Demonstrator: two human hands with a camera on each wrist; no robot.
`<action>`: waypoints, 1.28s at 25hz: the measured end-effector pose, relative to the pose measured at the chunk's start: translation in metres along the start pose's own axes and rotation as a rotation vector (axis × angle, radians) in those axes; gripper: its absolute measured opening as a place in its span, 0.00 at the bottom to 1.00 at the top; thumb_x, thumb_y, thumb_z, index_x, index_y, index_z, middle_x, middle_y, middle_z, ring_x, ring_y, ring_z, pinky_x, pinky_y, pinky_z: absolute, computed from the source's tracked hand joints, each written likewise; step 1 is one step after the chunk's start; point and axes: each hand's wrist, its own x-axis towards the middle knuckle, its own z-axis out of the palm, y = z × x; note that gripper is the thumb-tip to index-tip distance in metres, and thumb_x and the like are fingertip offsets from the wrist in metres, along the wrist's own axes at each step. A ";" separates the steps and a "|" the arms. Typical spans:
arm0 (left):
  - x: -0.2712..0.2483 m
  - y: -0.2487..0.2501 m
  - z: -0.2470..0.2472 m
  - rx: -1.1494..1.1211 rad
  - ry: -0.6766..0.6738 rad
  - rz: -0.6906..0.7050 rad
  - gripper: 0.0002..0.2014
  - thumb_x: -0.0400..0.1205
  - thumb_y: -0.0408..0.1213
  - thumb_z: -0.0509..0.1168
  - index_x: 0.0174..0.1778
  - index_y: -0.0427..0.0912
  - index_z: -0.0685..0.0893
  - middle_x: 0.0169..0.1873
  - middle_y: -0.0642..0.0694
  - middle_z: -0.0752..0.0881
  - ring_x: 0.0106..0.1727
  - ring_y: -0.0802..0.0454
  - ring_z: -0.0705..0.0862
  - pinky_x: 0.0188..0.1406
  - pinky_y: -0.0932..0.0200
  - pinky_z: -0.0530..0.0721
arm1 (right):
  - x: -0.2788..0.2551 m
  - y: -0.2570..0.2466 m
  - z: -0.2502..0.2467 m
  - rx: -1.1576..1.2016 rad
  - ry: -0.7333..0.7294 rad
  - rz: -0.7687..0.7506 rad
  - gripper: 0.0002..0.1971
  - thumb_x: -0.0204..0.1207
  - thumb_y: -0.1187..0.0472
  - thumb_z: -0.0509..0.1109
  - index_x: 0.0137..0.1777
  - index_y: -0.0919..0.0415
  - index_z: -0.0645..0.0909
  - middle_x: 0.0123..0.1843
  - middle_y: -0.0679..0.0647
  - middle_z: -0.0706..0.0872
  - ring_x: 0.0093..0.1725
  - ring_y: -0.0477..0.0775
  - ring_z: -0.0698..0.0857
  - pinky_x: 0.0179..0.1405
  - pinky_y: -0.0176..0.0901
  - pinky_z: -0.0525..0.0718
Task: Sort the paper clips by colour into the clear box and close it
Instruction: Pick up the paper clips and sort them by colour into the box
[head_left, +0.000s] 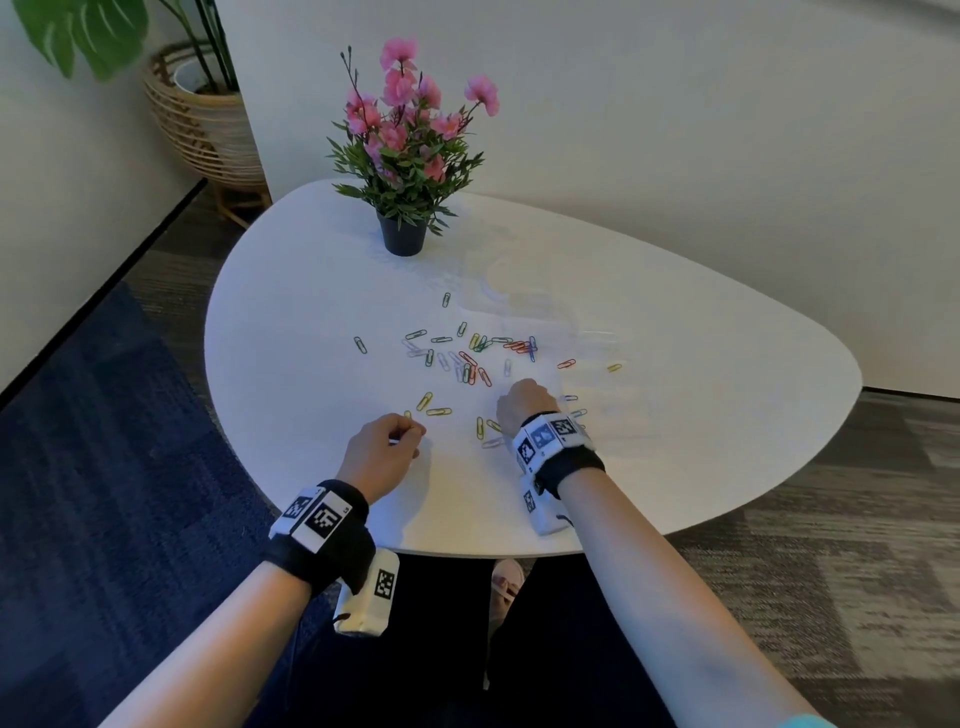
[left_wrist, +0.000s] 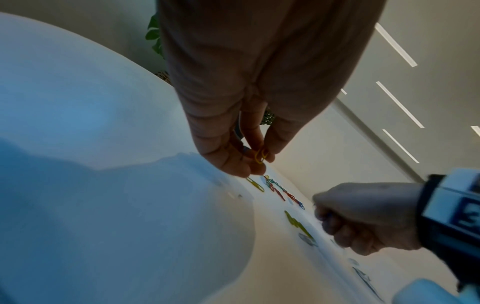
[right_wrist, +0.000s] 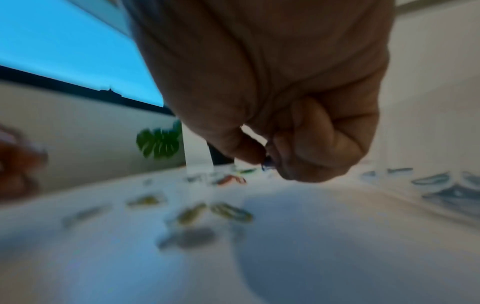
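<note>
Paper clips (head_left: 467, 358) in green, red, yellow, white and blue lie scattered on the white table (head_left: 311, 291). My left hand (head_left: 410, 434) hovers low near the front edge and pinches a yellow clip (left_wrist: 261, 157) between thumb and fingers. More yellow clips (head_left: 431, 405) lie just beyond it. My right hand (head_left: 519, 402) is curled over the table to the right, and its thumb and forefinger pinch a small blue clip (right_wrist: 267, 163). The clear box (head_left: 597, 332) is faint, just right of that hand; blue clips (right_wrist: 441, 185) show behind its wall.
A dark pot of pink flowers (head_left: 402, 236) stands at the back of the table. A wicker planter (head_left: 208, 119) with a large green plant sits on the floor at the far left. The table's front edge (head_left: 467, 551) runs just behind my wrists.
</note>
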 end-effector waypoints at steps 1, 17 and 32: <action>0.000 0.002 -0.001 -0.011 0.004 0.000 0.07 0.83 0.37 0.60 0.49 0.43 0.83 0.39 0.49 0.84 0.51 0.44 0.86 0.64 0.43 0.83 | -0.003 0.003 -0.008 0.074 0.016 0.021 0.18 0.84 0.56 0.53 0.60 0.69 0.78 0.60 0.63 0.84 0.51 0.62 0.83 0.48 0.47 0.78; -0.004 -0.005 -0.019 -0.211 0.030 -0.088 0.12 0.85 0.31 0.55 0.59 0.34 0.81 0.41 0.42 0.85 0.45 0.46 0.83 0.47 0.61 0.84 | -0.019 0.000 0.015 0.030 0.045 -0.141 0.20 0.76 0.53 0.71 0.59 0.70 0.81 0.57 0.63 0.85 0.57 0.61 0.85 0.55 0.48 0.85; -0.007 -0.009 -0.023 -0.502 -0.001 -0.188 0.16 0.88 0.33 0.49 0.61 0.30 0.79 0.47 0.36 0.85 0.53 0.41 0.84 0.53 0.56 0.83 | -0.001 -0.014 0.015 -0.129 -0.019 -0.123 0.14 0.79 0.71 0.65 0.64 0.72 0.78 0.64 0.67 0.82 0.63 0.65 0.83 0.60 0.47 0.81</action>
